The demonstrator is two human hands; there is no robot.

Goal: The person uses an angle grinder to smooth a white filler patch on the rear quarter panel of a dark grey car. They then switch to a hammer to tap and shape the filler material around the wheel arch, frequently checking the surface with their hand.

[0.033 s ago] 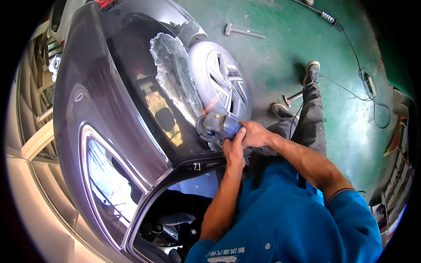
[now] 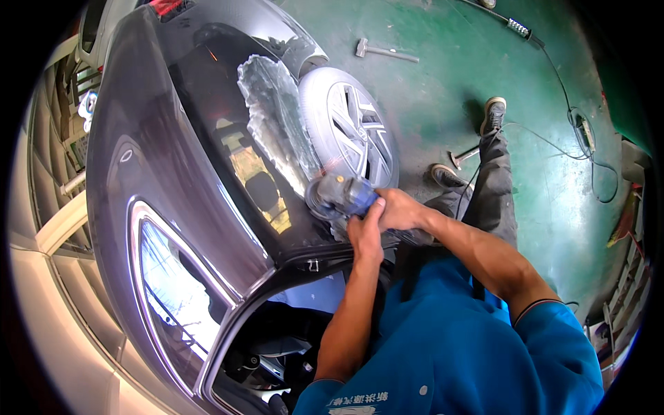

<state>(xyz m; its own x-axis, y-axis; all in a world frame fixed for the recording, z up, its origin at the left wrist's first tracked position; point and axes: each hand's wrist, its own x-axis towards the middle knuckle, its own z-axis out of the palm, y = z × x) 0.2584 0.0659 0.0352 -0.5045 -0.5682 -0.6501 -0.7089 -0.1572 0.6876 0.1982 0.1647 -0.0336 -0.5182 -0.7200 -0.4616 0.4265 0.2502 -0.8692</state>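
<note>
Slightly leftward of its earlier place, the blue angle grinder (image 2: 354, 197) had shifted at the car's rear quarter panel (image 2: 200, 90). Bright reflections covered the quarter window (image 2: 173, 287), making the interior behind it hard to read. Farther right, a jagged patch of bare metal (image 2: 273, 114) ran down toward the grinder, whose blurred disc left its exact contact unclear. Beside the patch, the alloy wheel (image 2: 361, 131) was partly hidden by the tool. The left hand (image 2: 366, 235) was curled around the grinder's underside, fingers mostly unseen; the right hand (image 2: 401, 209) gripped its rear end, fingertips hidden. A hammer's handle (image 2: 470, 151) passed behind 1 trouser leg (image 2: 494, 187).
</note>
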